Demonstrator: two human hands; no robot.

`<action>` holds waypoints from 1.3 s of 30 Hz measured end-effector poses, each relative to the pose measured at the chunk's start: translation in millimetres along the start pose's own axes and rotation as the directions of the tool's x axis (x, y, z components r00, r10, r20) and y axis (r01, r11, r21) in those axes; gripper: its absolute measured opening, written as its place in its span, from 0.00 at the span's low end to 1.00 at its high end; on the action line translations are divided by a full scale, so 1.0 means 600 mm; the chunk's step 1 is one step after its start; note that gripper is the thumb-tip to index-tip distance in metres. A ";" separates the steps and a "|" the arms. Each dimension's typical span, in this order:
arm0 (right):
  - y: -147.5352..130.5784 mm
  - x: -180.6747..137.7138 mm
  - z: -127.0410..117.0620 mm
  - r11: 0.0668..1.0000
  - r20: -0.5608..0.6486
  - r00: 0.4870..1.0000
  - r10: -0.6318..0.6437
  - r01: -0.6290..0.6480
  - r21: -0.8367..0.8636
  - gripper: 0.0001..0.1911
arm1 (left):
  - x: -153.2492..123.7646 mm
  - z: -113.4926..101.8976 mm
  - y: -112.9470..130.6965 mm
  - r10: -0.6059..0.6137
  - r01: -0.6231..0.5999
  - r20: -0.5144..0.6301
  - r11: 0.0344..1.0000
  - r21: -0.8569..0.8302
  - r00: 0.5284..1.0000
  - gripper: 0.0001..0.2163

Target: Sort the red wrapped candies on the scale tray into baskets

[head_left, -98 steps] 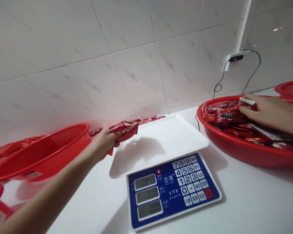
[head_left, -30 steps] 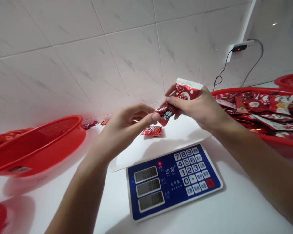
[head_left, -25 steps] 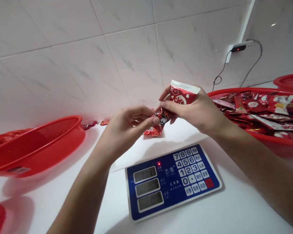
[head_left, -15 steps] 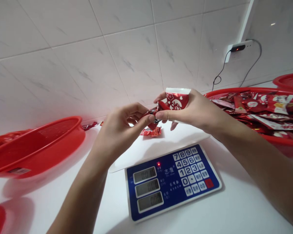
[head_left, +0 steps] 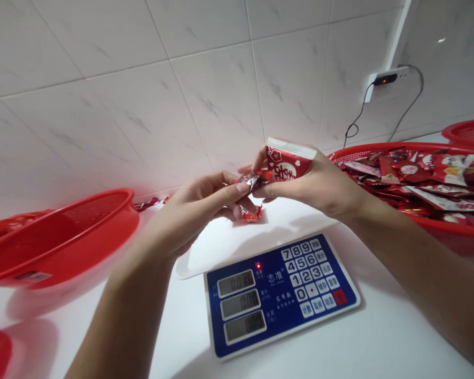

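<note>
Both hands meet above the white tray (head_left: 284, 223) of a blue digital scale (head_left: 278, 295). My right hand (head_left: 319, 181) grips a red and white snack packet (head_left: 286, 163) against its palm. My left hand (head_left: 197, 208) pinches a small red foil candy (head_left: 249, 180) together with the right fingertips. Another small red candy (head_left: 250, 213) lies on the tray just under the hands.
A red basket (head_left: 418, 181) full of red packets stands at the right, a second red basket (head_left: 468, 131) behind it. A tilted red basket (head_left: 59, 237) is at the left. A plug and cable (head_left: 383, 81) hang on the tiled wall.
Earlier the left hand held a handful of candies by the left basket and the right hand was in the right basket. Both hands have since come together over the tray and one candy lies on it.
</note>
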State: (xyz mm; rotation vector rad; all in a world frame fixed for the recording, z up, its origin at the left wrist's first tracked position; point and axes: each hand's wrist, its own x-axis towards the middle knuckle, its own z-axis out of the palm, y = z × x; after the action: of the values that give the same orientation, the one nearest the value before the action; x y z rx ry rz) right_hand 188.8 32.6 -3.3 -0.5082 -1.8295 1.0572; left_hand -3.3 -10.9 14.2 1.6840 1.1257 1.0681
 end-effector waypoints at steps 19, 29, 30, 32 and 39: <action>0.030 0.017 -0.007 0.977 -0.085 0.974 0.208 -0.202 0.075 0.23 | 0.013 -0.020 -0.032 0.105 -0.005 -0.227 0.917 0.399 0.968 0.12; 0.021 0.014 -0.010 0.965 -0.009 0.968 0.249 -0.247 0.081 0.26 | 0.029 -0.033 -0.061 0.103 0.086 -0.286 0.811 0.579 0.953 0.09; 0.021 0.014 -0.010 0.963 -0.001 0.966 0.259 -0.258 0.082 0.24 | 0.030 -0.034 -0.063 0.091 0.089 -0.284 0.821 0.564 0.955 0.10; 0.020 0.015 -0.011 0.954 0.004 0.957 0.290 -0.290 0.079 0.18 | 0.030 -0.038 -0.065 0.059 0.101 -0.259 0.819 0.565 0.964 0.12; 0.015 0.011 -0.012 0.954 0.110 0.949 0.296 -0.300 0.021 0.04 | 0.007 -0.031 -0.022 0.208 -0.096 -0.161 0.847 0.522 0.965 0.16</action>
State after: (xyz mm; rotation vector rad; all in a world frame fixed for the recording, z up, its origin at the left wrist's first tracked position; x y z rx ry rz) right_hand 191.2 45.4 -6.3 -0.7358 -1.8592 1.3411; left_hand -23.1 -0.2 8.3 2.1412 1.5366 1.1337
